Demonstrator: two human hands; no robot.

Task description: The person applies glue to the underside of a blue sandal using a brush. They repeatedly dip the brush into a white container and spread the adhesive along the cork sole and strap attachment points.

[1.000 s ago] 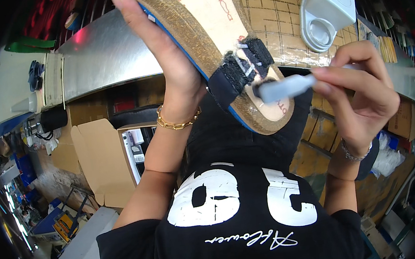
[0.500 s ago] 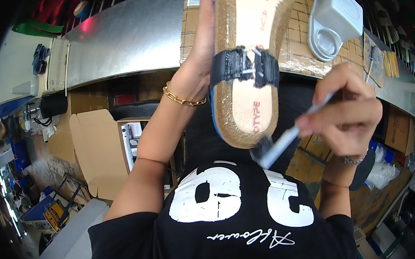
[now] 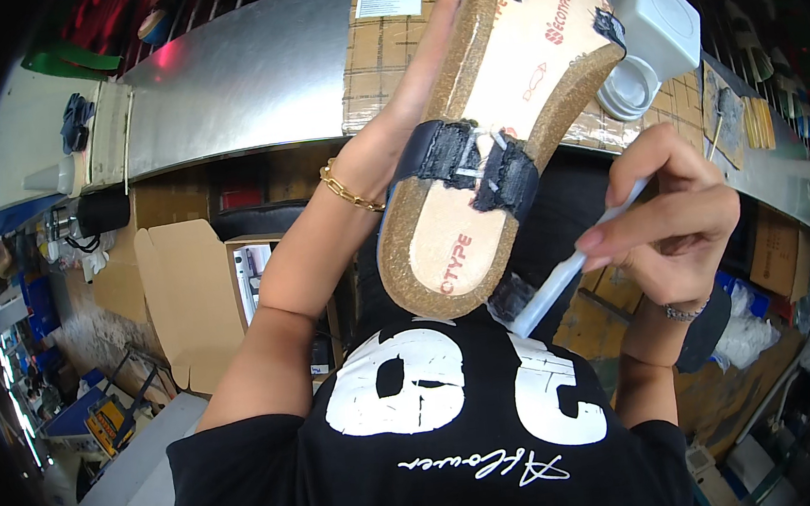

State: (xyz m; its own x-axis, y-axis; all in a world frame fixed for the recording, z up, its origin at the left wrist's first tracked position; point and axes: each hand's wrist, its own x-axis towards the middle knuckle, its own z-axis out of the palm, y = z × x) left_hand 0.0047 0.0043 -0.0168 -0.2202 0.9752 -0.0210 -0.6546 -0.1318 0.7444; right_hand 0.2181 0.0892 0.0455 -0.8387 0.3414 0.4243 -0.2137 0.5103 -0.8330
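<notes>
Pinching a pale brush handle [image 3: 559,287] between thumb and fingers, right grip [image 3: 671,227] is nearly closed, remaining fingers curled in toward the palm. Dark bristles [image 3: 513,297] sit just beside the rounded near end of a cork sandal footbed [image 3: 471,81]; contact or small gap, can't tell. Left grip [image 3: 422,76] has the footbed by its left side: one long digit stretched straight along the edge, palm against the side, rest hidden behind, so how far it closes around can't be told. Footbed held up in the air between the two arms, underside facing the camera, tilted, far end leaning right. Underside pale with red print, brown cork border. Black strap [image 3: 444,152] folded in from both sides near the close end, ragged ends almost meeting at the middle, pale staples there. Two smaller black strap ends at the far end, one per side. Behind: metal bench [image 3: 233,84] with a cardboard sheet [image 3: 370,71] on it; white plastic container [image 3: 663,18] on the right, partly covered by footbed. Gold chain bracelet [image 3: 350,190] on left wrist, silver one [image 3: 687,312] on right.
</notes>
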